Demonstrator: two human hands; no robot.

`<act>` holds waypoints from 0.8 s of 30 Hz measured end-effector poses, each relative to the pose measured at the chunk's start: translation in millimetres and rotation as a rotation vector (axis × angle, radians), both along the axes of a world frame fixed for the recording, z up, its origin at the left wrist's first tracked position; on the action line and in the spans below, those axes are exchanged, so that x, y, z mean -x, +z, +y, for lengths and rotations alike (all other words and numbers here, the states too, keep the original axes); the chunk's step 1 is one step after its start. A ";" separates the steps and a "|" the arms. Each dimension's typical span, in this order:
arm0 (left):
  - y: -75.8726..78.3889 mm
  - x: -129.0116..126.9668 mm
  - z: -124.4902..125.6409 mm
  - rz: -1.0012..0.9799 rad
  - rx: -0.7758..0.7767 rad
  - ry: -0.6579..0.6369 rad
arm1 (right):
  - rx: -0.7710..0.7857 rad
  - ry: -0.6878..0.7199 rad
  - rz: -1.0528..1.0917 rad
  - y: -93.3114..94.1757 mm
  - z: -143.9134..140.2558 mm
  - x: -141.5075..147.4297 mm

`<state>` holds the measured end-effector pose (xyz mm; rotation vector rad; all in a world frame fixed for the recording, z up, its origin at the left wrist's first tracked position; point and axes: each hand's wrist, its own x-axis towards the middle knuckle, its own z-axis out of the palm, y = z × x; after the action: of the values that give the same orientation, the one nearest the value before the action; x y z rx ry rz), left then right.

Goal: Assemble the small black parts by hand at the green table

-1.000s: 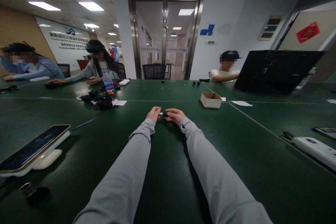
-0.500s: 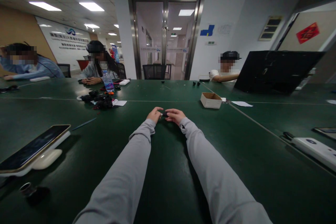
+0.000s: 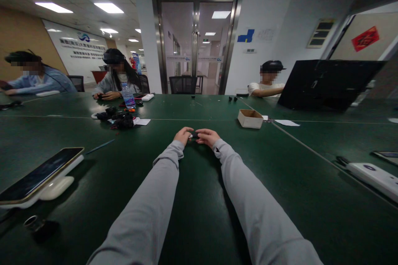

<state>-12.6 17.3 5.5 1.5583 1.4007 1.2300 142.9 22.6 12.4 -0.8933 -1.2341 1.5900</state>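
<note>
Both my arms, in grey sleeves, reach forward over the dark green table [image 3: 199, 215]. My left hand [image 3: 183, 136] and my right hand [image 3: 207, 136] meet at the middle of the table, fingertips pinched on a small dark part [image 3: 194, 135] held between them just above the surface. The part is too small to make out in detail. A small open cardboard box [image 3: 250, 118] stands beyond my right hand.
A phone [image 3: 37, 174] lies on a white stand at the near left, with a small dark ring [image 3: 31, 222] in front of it. A white device [image 3: 373, 175] sits at right. Black parts [image 3: 120, 119], a water bottle [image 3: 127, 96] and a laptop [image 3: 323, 83] stand farther back. Three people sit at the far side.
My hands have closed a little tighter on the small part and stay in place. The person at the far left has leaned back and shifted.
</note>
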 end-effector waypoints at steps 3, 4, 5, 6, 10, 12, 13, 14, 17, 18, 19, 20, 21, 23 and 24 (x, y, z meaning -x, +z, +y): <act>1.1 0.1 -0.1 0.011 0.016 -0.003 | -0.004 -0.001 0.005 -0.1 -0.3 -0.2; 1.2 0.2 0.0 0.010 0.015 0.001 | -0.005 -0.006 0.010 -0.1 -0.4 -0.2; 1.2 0.2 0.1 0.006 0.015 0.005 | -0.005 -0.008 0.014 0.0 -0.6 -0.2; 1.0 0.2 0.3 -0.001 0.015 0.003 | -0.005 -0.009 0.017 0.1 -0.8 -0.2; -0.4 -0.3 0.5 -0.032 -0.007 -0.024 | 0.004 -0.014 0.026 1.0 -1.5 -0.3; -1.1 -0.6 0.3 -0.039 -0.019 -0.031 | 0.010 -0.022 0.031 1.6 -1.9 -0.2; -1.4 -0.8 0.3 -0.039 -0.016 -0.035 | 0.012 -0.026 0.031 2.0 -2.2 -0.1; -1.7 -0.9 0.3 -0.039 -0.007 -0.040 | 0.015 -0.031 0.030 2.4 -2.5 0.1; -2.0 -0.8 0.7 -0.031 0.006 -0.027 | 0.026 -0.046 0.020 3.6 -3.3 0.8; -2.0 -0.7 0.8 -0.026 -0.002 -0.016 | 0.028 -0.050 0.017 3.8 -3.3 1.1; -2.0 -0.5 0.9 -0.019 -0.011 -0.005 | 0.029 -0.054 0.015 3.9 -3.3 1.3; -1.9 -0.4 0.9 -0.012 -0.017 0.001 | 0.029 -0.055 0.013 3.8 -3.1 1.5; -1.9 -0.3 0.8 -0.005 -0.018 0.004 | 0.029 -0.056 0.013 3.6 -2.8 1.6; -1.7 -0.3 0.7 -0.001 -0.013 0.006 | 0.027 -0.054 0.012 3.0 -2.1 1.7; -1.6 -0.3 0.6 -0.004 -0.014 0.009 | 0.025 -0.053 0.011 2.7 -1.7 1.6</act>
<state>-12.3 17.9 4.0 1.5596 1.4001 1.2503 141.3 20.8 15.1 -0.9247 -1.1752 1.5694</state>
